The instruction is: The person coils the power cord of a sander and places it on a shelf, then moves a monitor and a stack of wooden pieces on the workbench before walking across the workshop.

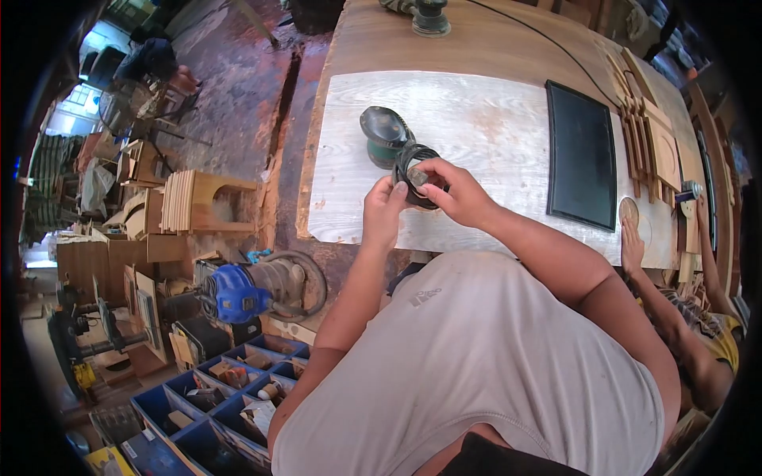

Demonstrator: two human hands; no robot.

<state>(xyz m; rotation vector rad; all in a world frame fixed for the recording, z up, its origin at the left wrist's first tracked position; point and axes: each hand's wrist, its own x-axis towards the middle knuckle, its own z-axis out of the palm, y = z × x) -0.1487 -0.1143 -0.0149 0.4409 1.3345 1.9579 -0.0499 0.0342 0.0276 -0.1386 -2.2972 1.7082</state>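
A coiled black power cord [427, 152] is bunched between my two hands, over the light wood-grain board [492, 119]. My left hand [384, 213] is closed around the near left side of the coil. At the coil's right side, my right hand [454, 193] pinches a small greyish plug [417, 178]. Just beyond my hands stands a dark green and black sander [383, 136], touching or very close to the coil. My fingers partly cover the cord's lower loops.
A dark framed panel [582, 155] lies to the right, near several wooden strips [640, 151]. Another person's hand [631, 238] rests at the right edge. A second power tool [431, 20] sits at the far end. A blue vacuum [238, 293] and blue compartment box [194, 401] stand lower left.
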